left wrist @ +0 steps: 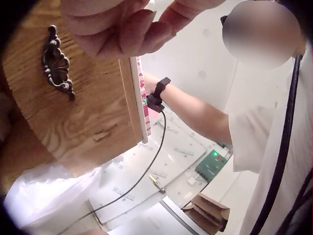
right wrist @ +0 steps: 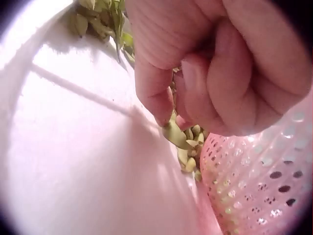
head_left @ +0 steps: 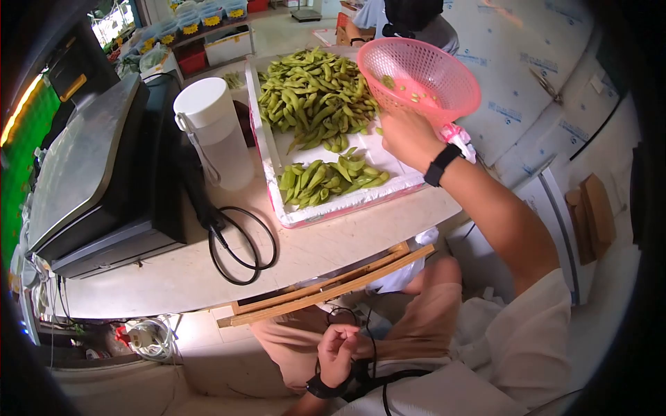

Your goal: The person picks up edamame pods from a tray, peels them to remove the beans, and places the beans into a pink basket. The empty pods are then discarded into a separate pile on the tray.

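Note:
My right hand [head_left: 411, 141] is at the right side of the white foam tray [head_left: 277, 201], beside the pink perforated basket [head_left: 461, 104]. In the right wrist view, its thumb and fingertips pinch a green soybean pod [right wrist: 177, 135], with more pods just behind. A big heap of soybean pods [head_left: 305, 90] fills the far part of the tray; a smaller pile [head_left: 329, 182] lies near its front edge. A few pale green beans sit inside the basket. Over the lap, my left hand [head_left: 338, 355] hangs loosely curled with nothing in it, below the wooden drawer [left wrist: 98, 117].
Left of the tray stand a white lidded bottle [head_left: 222, 142] and a dark weighing scale [head_left: 90, 180]. A black cable [head_left: 243, 277] loops on the table [head_left: 319, 249]. The drawer juts out beneath the front edge. Another person [head_left: 416, 21] is beyond the basket.

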{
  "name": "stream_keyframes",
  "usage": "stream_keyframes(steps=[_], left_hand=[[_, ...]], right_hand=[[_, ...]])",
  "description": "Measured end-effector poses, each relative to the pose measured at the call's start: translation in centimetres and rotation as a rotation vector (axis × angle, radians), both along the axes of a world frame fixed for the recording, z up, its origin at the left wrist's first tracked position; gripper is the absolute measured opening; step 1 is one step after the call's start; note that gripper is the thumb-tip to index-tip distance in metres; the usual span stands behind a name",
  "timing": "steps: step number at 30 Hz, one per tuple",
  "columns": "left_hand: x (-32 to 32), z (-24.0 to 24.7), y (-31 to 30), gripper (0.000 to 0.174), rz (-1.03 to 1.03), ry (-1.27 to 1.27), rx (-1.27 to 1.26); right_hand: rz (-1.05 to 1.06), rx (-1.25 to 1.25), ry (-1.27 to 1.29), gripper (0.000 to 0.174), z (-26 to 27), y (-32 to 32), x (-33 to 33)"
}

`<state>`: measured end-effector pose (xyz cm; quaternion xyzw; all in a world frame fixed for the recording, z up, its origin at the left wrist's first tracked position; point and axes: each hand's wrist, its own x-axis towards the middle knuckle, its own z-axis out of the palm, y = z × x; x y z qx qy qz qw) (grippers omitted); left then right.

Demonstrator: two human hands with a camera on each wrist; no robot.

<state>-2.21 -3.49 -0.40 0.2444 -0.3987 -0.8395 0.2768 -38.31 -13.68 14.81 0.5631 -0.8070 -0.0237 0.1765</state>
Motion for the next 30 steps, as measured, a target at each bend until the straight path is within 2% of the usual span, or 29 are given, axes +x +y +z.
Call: stream_keyframes(steps=[1,3,6,9,11,15,17,19,21,22,24,29,30], left_hand=[[0.0,0.1,-0.1,0.01,0.003,0.0,-0.004],[0.1,0.2,-0.2,0.01,0.015,-0.001,-0.037],[0.4,0.4,-0.3,0.011,0.003,-0.01,-0.044],[-0.7,1.4,-0.3,0.012,-0.002,0.046,-0.079],[-0.7,1.1,-0.3,0.017,-0.079,0.067,-0.105],[-1.2,2.2,0.5,0.026,-0.054,0.114,-0.12],[-1.2,2.1,1.0,0.027,-0.046,0.066,-0.185],[-1.3,2.0,1.4,0.024,-0.064,-0.026,-0.233],[-1.5,2.1,2.2,0.021,-0.049,-0.022,-0.131],[-1.7,2.0,2.5,0.021,-0.058,-0.032,-0.132],[-2.2,1.7,2.9,0.019,0.018,-0.009,-0.289],[-3.2,2.4,3.6,0.019,0.006,-0.015,-0.366],[-3.2,2.6,3.7,0.019,-0.024,-0.08,-0.358]], right_hand=[[0.003,-0.004,0.0,0.014,0.6,0.4,0.9],[0.014,-0.058,-0.188,0.014,2.9,2.2,3.5],[0.134,-0.102,-0.754,0.016,5.9,6.5,7.8],[0.189,-0.138,-1.429,0.017,4.0,11.6,11.8],[0.089,0.008,-1.674,0.019,2.0,14.3,14.6],[0.054,-0.022,-1.911,0.022,-4.2,18.0,18.7],[0.064,-0.327,-2.058,0.023,-8.2,19.3,20.1],[0.057,-0.386,-2.042,0.022,-9.2,20.1,20.8],[0.024,-0.386,-1.898,0.021,-9.5,20.9,20.6],[-0.012,-0.475,-1.904,0.018,-9.4,21.0,20.9],[-0.039,-0.505,-1.935,0.017,-9.7,21.8,20.9],[-0.137,-0.554,-2.031,0.016,-10.0,23.2,20.7],[-0.139,-0.561,-2.037,0.016,-10.1,23.4,20.6]])
